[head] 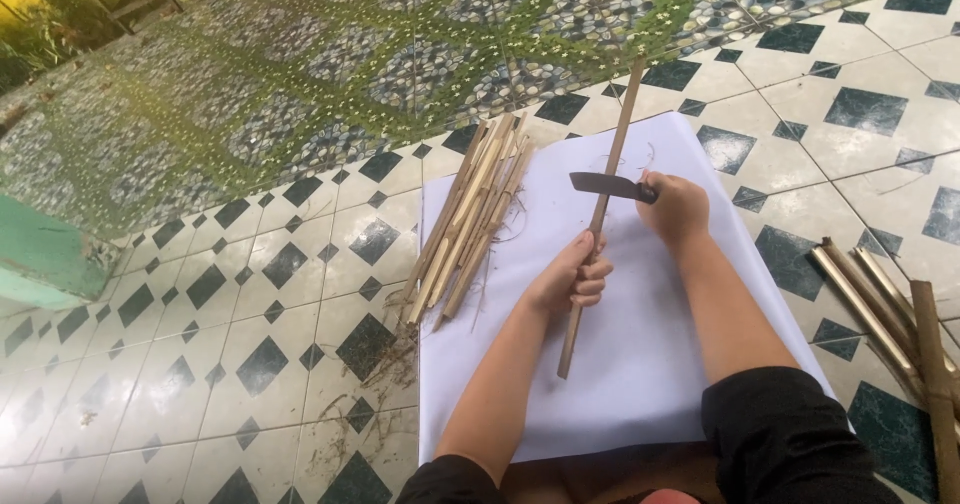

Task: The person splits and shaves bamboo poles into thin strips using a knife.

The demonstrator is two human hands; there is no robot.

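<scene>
My left hand (573,279) grips a long thin bamboo stick (617,144) near its lower part, holding it slanted above a white sheet (640,364) on the floor. In my right hand (678,207) is a dark knife (605,184), its blade pointing left and laid against the stick just above my left hand. A pile of split bamboo strips (470,219) lies on the sheet's left edge, to the left of both hands.
More bamboo pieces (885,304) lie on the tiled floor at the right. Loose fibres and shavings (385,364) are scattered left of the sheet. A mossy patterned pavement (350,64) stretches beyond, with a green ledge (40,254) at far left.
</scene>
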